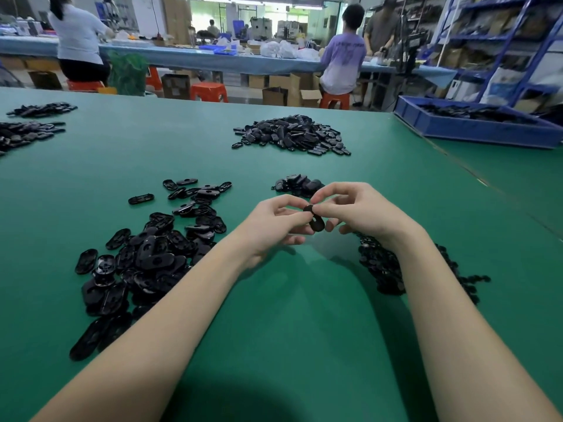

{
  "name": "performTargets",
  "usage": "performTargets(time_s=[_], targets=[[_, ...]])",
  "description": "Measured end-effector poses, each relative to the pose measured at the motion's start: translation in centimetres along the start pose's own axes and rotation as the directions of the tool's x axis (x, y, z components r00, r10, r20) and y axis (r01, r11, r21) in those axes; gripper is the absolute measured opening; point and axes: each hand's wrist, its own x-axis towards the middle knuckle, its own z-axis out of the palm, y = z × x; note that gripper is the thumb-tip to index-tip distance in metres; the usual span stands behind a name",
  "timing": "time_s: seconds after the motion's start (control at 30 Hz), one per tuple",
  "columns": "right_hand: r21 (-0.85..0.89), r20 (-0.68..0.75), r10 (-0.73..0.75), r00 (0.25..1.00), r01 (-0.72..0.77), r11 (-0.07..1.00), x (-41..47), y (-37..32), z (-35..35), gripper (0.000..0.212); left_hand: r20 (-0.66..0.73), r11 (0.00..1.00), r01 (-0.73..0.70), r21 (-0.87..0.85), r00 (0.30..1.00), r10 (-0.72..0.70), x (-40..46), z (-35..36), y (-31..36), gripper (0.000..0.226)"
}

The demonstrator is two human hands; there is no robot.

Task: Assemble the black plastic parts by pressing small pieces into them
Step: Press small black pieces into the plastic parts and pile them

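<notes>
- A black oval plastic part (315, 221) sits between my two hands, raised above the green table (289, 300), near its middle.
- My left hand (274, 222) grips the part from the left, thumb on top and fingers curled beneath it.
- My right hand (356, 210) pinches the part's upper end from the right, fingertips (316, 207) pressed against its top edge; whether a small piece lies under them I cannot tell.
- A loose heap of black parts (146, 254) spreads over the table to my left, just beside my left forearm.
- A darker pile of small pieces (384, 269) lies under my right wrist.
- A small cluster (297, 184) rests just beyond my hands, a larger mound (292, 135) farther back.
- A blue bin (475, 126) of black parts stands at the far right.
</notes>
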Motion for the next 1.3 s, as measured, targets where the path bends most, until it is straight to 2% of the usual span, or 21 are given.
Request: performTargets(time_s=[0.1,0.2,0.27,0.33,0.53,0.87,1.13,1.3], targets=[[-0.225,-0.035,0.052,0.998,-0.058,0.973,-0.2,0.0,-1.0,0.007,-0.020,1.000,0.011,0.004,1.000,-0.011,0.1,0.4,-0.4,0.008],[-0.475,-0.152,0.101,0.983,-0.162,0.865,-0.2,0.6,-2.6,0.006,-0.035,1.000,0.018,0.007,0.999,-0.017,0.3,0.5,-0.6,0.012],[-0.539,-0.237,0.140,0.961,-0.250,0.805,-0.4,1.1,-3.6,0.006,-0.036,1.000,0.007,0.017,0.999,-0.007,0.3,0.5,-0.7,0.015],[-0.572,-0.255,0.194,0.947,-0.309,0.760,-0.6,1.5,-4.3,0.006,-0.035,1.000,-0.002,0.028,0.999,0.003,0.4,0.4,-0.8,0.014],[-0.616,-0.121,0.312,0.942,-0.318,0.721,-1.1,1.7,-4.9,0.016,-0.022,1.000,0.008,0.015,1.000,-0.007,0.4,0.4,-0.7,0.018],[-0.601,-0.148,0.294,0.944,-0.322,0.732,-0.6,2.2,-4.3,0.018,-0.021,0.999,0.017,-0.031,1.000,-0.018,0.4,0.3,-0.8,0.024],[-0.598,-0.133,0.287,0.949,-0.307,0.740,-0.6,2.2,-4.0,0.014,-0.008,1.000,0.011,0.014,1.000,-0.011,0.5,0.3,-1.1,0.023],[-0.542,-0.123,0.243,0.962,-0.270,0.795,-0.7,2.2,-4.1,0.003,-0.015,1.000,-0.002,0.020,1.000,0.002,0.7,0.2,-1.2,0.024]])
